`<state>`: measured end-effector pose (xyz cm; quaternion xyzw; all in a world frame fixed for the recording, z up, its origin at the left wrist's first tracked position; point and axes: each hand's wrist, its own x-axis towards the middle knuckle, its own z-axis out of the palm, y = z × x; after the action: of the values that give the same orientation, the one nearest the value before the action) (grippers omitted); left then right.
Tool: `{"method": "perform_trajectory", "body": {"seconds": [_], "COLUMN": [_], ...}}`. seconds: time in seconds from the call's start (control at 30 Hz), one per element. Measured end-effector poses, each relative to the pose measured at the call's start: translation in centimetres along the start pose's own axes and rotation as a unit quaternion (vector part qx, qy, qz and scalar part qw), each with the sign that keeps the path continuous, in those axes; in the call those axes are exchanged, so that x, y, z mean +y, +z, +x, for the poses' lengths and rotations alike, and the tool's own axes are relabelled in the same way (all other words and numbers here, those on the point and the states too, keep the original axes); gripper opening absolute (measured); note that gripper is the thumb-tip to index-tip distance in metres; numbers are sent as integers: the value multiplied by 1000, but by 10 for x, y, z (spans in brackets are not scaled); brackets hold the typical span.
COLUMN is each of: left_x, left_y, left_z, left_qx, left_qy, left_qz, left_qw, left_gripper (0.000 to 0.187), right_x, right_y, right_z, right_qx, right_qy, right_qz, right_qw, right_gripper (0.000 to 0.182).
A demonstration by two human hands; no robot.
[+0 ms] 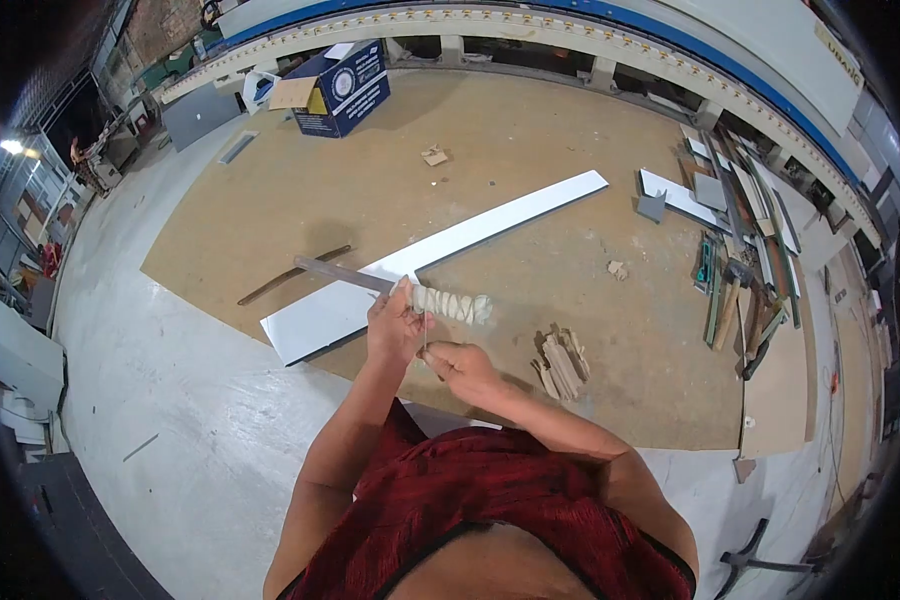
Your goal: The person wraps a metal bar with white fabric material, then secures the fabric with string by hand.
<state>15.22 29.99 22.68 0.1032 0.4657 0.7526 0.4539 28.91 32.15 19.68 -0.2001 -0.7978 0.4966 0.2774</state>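
Observation:
Near the middle of the head view, my left hand (395,325) is closed around a dark stick (345,275). The stick's right end carries a pale wrapping (455,305) wound with cord in a criss-cross pattern. Just below and to the right, my right hand (460,368) is pinched on a thin cord (426,335) that runs up to the wrapping. Behind the stick, a long white strip (500,218) lies diagonally on the brown board (530,130).
A blue box (355,92) stands at the back left of the board. Wooden pieces (562,365) lie right of my hands, and a thin dark stick (270,287) lies left. Tools and strips (760,230) are piled at the right. Far left, a person (85,165) is visible.

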Motion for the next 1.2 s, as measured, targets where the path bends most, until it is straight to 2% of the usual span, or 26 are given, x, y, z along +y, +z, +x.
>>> {"method": "perform_trajectory", "body": {"seconds": [0.07, 0.17, 0.27, 0.37, 0.47, 0.57, 0.67, 0.73, 0.87, 0.93, 1.07, 1.13, 1.17, 1.2], "left_x": [1, 0, -1, 0, -5, -9, -17, -23, -30, -33, -21, -10, -8, -6], "left_y": [-2, -4, -6, -7, -13, -13, -8, -8, -8, -7, 6, 7, 3, 0], "left_z": [-2, -6, -15, -20, -19, -16, -15, -10, 5, 12, 7, 0, 0, 0], "left_qx": [-16, -20, -31, -71, -108, -84, -33, 1, 24, 52, 79, 86, 62, 37], "left_qy": [-17, -26, -21, -33, -19, 11, 47, 78, 106, 137, 52, -14, -45, -75], "left_qz": [-15, 14, 90, 159, 213, 255, 273, 288, 177, 121, 17, 19, 8, -4], "left_qw": [1000, 999, 995, 984, 971, 963, 960, 955, 978, 982, 995, 996, 997, 996], "left_gripper": [24, 23, 21, 19, 19, 20, 22, 23, 26, 27, 25, 23, 22, 20], "right_x": [12, 31, 47, 40, 14, -12, -15, -29, -46, -35, -8, 20, 27, 33], "right_y": [0, -14, -37, -67, -86, -92, -79, -67, -39, -20, -2, 12, 15, 14], "right_z": [-1, 12, 28, 52, 68, 73, 72, 65, 43, 29, 10, 6, 6, 6], "right_qx": [-80, -85, -118, -185, -227, -182, -109, -65, -48, -17, 63, 103, 122, 89], "right_qy": [159, 191, 25, 150, 22, -52, -62, -70, -41, -66, -120, -89, -72, 18], "right_qz": [188, 240, 316, 156, -98, -305, -388, -370, -370, -353, -287, -107, -15, 111], "right_qw": [966, 948, 941, 959, 969, 933, 913, 924, 927, 933, 948, 985, 990, 990], "right_gripper": [14, 21, 18, 12, 16, 15, 18, 15, 14, 12, 10, 8, 7, 7]}}
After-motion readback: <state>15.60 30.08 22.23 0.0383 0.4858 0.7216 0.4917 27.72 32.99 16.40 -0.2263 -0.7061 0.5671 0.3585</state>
